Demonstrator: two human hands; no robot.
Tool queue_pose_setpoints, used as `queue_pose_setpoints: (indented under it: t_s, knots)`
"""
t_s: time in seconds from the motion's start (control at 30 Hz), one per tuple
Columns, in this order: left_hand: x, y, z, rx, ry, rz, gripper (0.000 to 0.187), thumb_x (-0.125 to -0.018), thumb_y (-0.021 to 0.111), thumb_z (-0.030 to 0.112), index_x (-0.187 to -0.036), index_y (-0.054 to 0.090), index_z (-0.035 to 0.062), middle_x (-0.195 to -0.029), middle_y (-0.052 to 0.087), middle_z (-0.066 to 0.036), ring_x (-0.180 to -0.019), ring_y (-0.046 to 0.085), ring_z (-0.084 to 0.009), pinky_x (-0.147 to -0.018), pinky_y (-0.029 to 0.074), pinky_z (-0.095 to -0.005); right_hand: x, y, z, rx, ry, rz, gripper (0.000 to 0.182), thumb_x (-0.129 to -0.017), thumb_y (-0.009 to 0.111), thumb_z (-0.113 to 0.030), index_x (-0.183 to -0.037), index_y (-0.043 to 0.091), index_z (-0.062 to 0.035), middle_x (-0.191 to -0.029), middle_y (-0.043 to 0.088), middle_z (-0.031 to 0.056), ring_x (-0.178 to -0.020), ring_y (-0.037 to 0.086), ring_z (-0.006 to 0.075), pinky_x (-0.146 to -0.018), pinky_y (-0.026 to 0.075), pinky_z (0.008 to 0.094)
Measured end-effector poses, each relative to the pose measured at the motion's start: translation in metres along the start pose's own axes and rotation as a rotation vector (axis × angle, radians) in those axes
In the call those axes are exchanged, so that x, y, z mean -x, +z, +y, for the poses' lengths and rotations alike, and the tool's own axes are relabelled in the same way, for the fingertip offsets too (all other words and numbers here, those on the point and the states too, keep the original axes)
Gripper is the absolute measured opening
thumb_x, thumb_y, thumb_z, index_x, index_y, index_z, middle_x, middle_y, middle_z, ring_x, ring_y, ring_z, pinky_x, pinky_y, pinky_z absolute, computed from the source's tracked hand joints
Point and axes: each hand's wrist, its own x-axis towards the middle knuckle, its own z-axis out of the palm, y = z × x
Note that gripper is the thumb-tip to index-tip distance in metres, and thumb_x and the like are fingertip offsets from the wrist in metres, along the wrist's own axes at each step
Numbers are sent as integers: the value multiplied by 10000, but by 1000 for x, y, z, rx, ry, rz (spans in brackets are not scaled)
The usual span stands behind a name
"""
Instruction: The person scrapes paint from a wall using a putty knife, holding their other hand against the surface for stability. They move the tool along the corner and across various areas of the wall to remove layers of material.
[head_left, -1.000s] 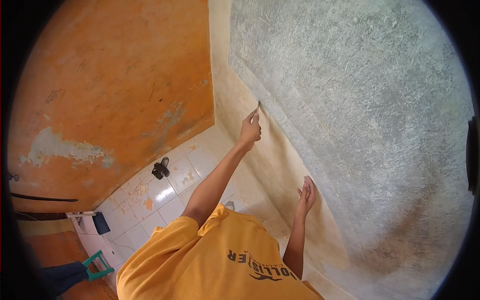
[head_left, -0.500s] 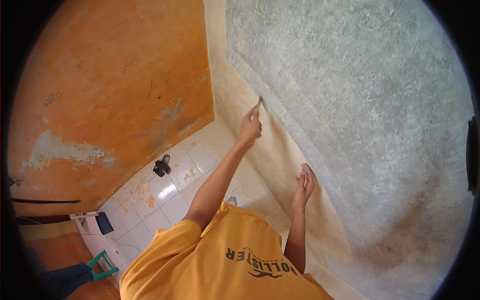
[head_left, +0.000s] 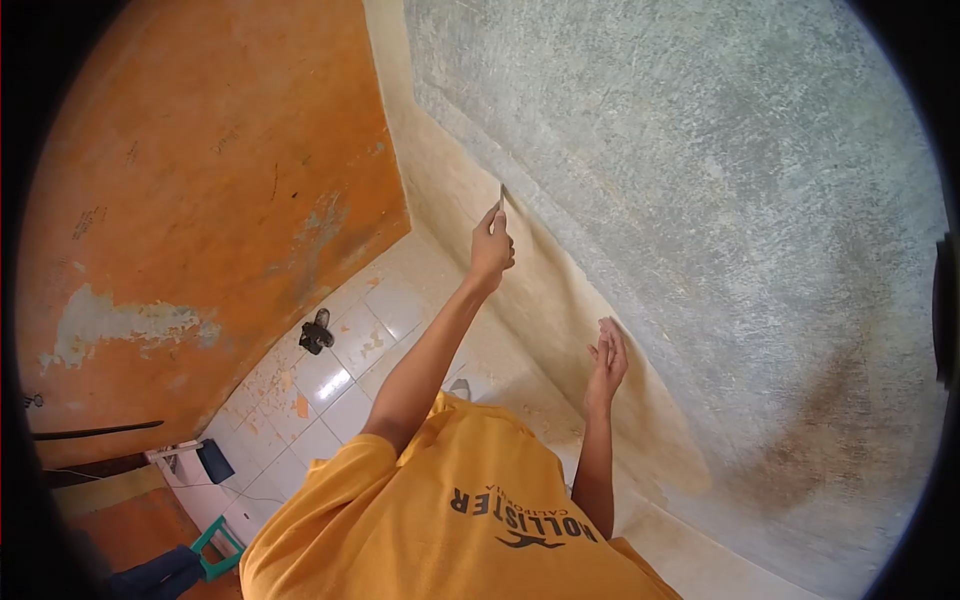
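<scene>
My left hand [head_left: 492,248] is closed around a scraper [head_left: 502,197], a thin tool whose narrow tip meets the wall where the cream band [head_left: 540,265] borders the rough grey surface [head_left: 690,180]. Most of the scraper's handle is hidden in my fist. Lower along the same border, my right hand [head_left: 606,368] is open, fingers stretched toward the wall, with nothing visible in it. The fingertips seem to rest on the cream band, close to the grey edge.
An orange wall [head_left: 230,150] with peeled patches stands at the left. Paint flakes lie on the white tiled floor [head_left: 345,415], near a dark object [head_left: 316,332]. Farther back are a blue dustpan-like item [head_left: 214,461] and a green plastic stool [head_left: 215,550] beside dark cloth [head_left: 160,575].
The view has shifted slightly, so the walls appear farther left. My left hand has moved a little, with the scraper still at the border. My right hand remains at the wall.
</scene>
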Motion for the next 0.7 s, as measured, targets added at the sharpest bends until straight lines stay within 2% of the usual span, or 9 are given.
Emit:
queue_pose_setpoints:
  t_s: [0.13,0.23,0.27,0.33,0.53,0.6,0.7]
  knots:
    - [88,50,-17,-173,-22,1,537,-1075,502,450,-1507,472,131,-643,422,39,-523,418,-74,-451,364,-238,1,-10,13,-36,44,40,386,-1077,539,-266,-1398,586,-57,-1385,616,75,-1301,558,183,-985,511,368]
    - [91,53,-34,-119,21,-37,543,-1073,508,454,-1513,469,139,-647,424,36,-528,427,-75,-448,365,-241,-2,-14,8,-54,47,33,389,-1076,538,-268,-1400,583,-56,-1391,611,81,-1312,552,193,-1003,502,375]
    - [75,47,-30,-81,-61,27,526,-1079,501,434,-1523,462,154,-642,403,40,-529,412,-64,-447,350,-233,-2,-14,4,-46,38,23,391,-1076,537,-267,-1401,581,-54,-1393,609,83,-1315,551,197,-1007,500,376]
    - [74,42,-19,-46,-76,-33,522,-1083,496,424,-1529,455,156,-639,385,51,-526,387,-59,-445,334,-232,-1,-18,-3,-30,12,2,392,-1076,535,-264,-1403,578,-53,-1392,609,85,-1317,549,201,-1010,498,377]
    - [119,72,-43,-72,-104,-81,538,-1091,478,422,-1570,398,191,-653,349,68,-524,329,-50,-455,255,-207,-1,-37,9,-40,-1,-6,381,-1076,527,-241,-1398,579,-43,-1389,610,98,-1303,561,208,-986,514,369]
    - [107,62,-41,-32,-105,-89,517,-1096,468,381,-1560,423,158,-616,372,67,-490,343,-53,-423,293,-231,4,-43,12,-53,-19,32,366,-1073,526,-226,-1369,598,-22,-1380,610,121,-1265,591,223,-939,553,364]
    - [109,60,-46,-46,-75,-62,509,-1098,464,361,-1559,433,149,-596,390,64,-469,360,-59,-404,326,-251,12,-60,6,-29,31,-19,397,-1072,535,-254,-1414,565,-54,-1411,603,87,-1339,539,199,-997,498,365]
